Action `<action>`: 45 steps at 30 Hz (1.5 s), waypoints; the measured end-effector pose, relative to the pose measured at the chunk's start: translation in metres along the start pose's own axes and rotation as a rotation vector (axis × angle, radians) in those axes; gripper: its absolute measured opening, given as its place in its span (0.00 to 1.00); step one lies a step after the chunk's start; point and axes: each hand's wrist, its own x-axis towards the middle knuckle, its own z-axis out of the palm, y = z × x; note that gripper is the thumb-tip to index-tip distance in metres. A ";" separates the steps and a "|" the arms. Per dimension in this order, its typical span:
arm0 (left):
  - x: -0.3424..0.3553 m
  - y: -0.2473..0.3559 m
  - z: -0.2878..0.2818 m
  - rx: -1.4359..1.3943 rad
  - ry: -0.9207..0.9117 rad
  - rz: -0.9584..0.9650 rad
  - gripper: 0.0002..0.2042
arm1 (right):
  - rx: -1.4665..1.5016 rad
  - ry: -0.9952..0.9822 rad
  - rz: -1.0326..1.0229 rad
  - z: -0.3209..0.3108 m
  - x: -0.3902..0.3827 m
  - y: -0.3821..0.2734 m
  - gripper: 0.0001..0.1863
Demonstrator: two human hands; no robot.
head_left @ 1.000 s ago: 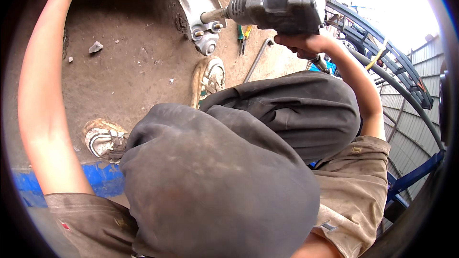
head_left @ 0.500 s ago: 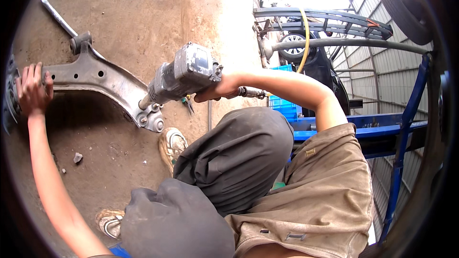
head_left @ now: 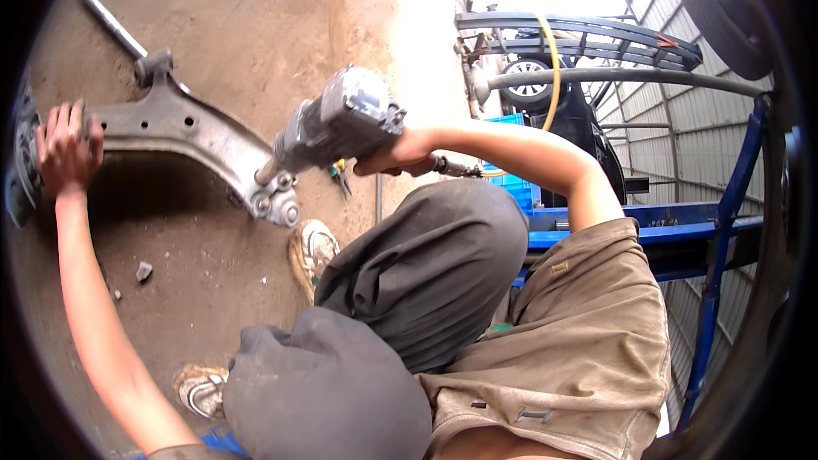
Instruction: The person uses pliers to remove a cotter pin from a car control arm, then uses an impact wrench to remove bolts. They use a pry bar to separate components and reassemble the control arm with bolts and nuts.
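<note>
My right hand point(head_left: 399, 152) is closed round the handle of a worn grey impact wrench point(head_left: 345, 115) with an air hose fitting at its grip. The wrench's socket end meets the bolted end of a metal control arm point(head_left: 158, 122), beside several bolt heads or nuts. At the far left, my left hand point(head_left: 68, 149) grips the control arm's other end, fingers over it, next to a dark round part point(head_left: 24, 158) cut off by the picture's rim. A metal bar point(head_left: 113, 22) reaches from the arm's upper bushing. What lies under my left palm is hidden.
Pliers point(head_left: 342, 177) lie on the dirt floor past the wrench, and a small stone point(head_left: 144, 272) sits nearer. My shoe point(head_left: 315, 251) is close to the arm. Yellow hose point(head_left: 554, 77), a blue crate point(head_left: 504, 153), blue steel frame point(head_left: 648, 234) and a car wheel point(head_left: 525, 81) are to the right.
The whole view has shifted slightly. The impact wrench's body is tilted a little differently, its socket still at the bolted end. Both hands keep their holds.
</note>
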 end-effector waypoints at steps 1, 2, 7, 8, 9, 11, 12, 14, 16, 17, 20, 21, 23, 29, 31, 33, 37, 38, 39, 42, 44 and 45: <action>0.003 0.005 -0.004 0.018 -0.007 -0.016 0.18 | 0.015 -0.010 0.040 -0.001 -0.001 0.002 0.15; 0.005 0.004 -0.015 0.059 -0.022 -0.033 0.19 | 0.026 -0.028 0.059 -0.001 0.001 0.000 0.16; 0.014 0.012 -0.019 0.042 -0.001 0.015 0.18 | 0.209 -0.023 0.079 0.009 -0.004 -0.002 0.12; 0.016 0.011 -0.022 0.030 -0.032 0.017 0.17 | 0.191 -0.013 0.020 0.009 -0.003 0.002 0.13; 0.015 0.011 -0.024 0.044 0.014 0.021 0.18 | 0.177 -0.029 0.057 0.009 0.000 0.002 0.14; 0.013 0.001 -0.022 0.050 0.004 0.043 0.18 | 0.136 -0.038 0.077 0.007 -0.004 -0.014 0.16; 0.010 -0.004 -0.020 0.047 0.003 0.048 0.18 | 0.126 -0.051 0.089 0.009 -0.001 -0.012 0.16; 0.007 -0.004 -0.023 0.067 -0.015 0.035 0.18 | 0.104 -0.062 0.119 0.010 0.003 -0.008 0.16; 0.007 0.000 -0.023 0.067 -0.010 0.028 0.18 | 0.099 -0.019 0.086 0.013 -0.004 -0.013 0.16; 0.008 0.004 -0.021 0.055 0.004 0.027 0.18 | 0.104 0.006 0.080 0.015 -0.009 -0.015 0.16; 0.010 0.004 -0.020 0.072 0.033 0.037 0.17 | 0.127 0.016 0.057 0.016 -0.006 -0.009 0.19; 0.010 0.004 -0.020 0.086 0.026 0.035 0.17 | 0.137 0.011 0.052 0.015 -0.003 -0.005 0.21; 0.009 0.002 -0.022 0.088 0.033 0.059 0.16 | 0.115 0.013 0.064 0.015 0.001 0.002 0.20; 0.009 -0.001 -0.015 0.077 0.048 0.063 0.16 | 0.102 0.040 0.072 0.018 0.001 0.004 0.18; 0.009 -0.004 -0.009 0.078 0.071 0.068 0.16 | 0.128 0.050 0.015 0.020 0.002 0.006 0.18; 0.008 -0.005 -0.006 0.086 0.078 0.082 0.16 | 0.130 0.034 0.062 0.019 -0.001 0.001 0.17; 0.009 -0.008 -0.004 0.102 0.085 0.107 0.16 | 0.124 0.019 0.047 0.017 0.001 -0.001 0.16; 0.009 -0.008 -0.004 0.102 0.094 0.109 0.16 | 0.132 0.014 0.047 0.017 0.002 0.002 0.16; 0.008 -0.008 -0.004 0.100 0.080 0.100 0.16 | 0.139 0.007 0.047 0.017 0.006 0.007 0.16; 0.008 -0.004 -0.009 0.053 0.102 0.049 0.16 | 0.140 0.027 -0.039 0.017 0.009 0.011 0.18; 0.015 0.010 -0.009 -0.062 0.213 -0.017 0.20 | 0.129 0.048 -0.026 0.018 0.004 0.006 0.20; 0.017 0.015 -0.010 -0.074 0.214 -0.017 0.20 | 0.121 0.058 0.031 0.018 -0.005 -0.003 0.21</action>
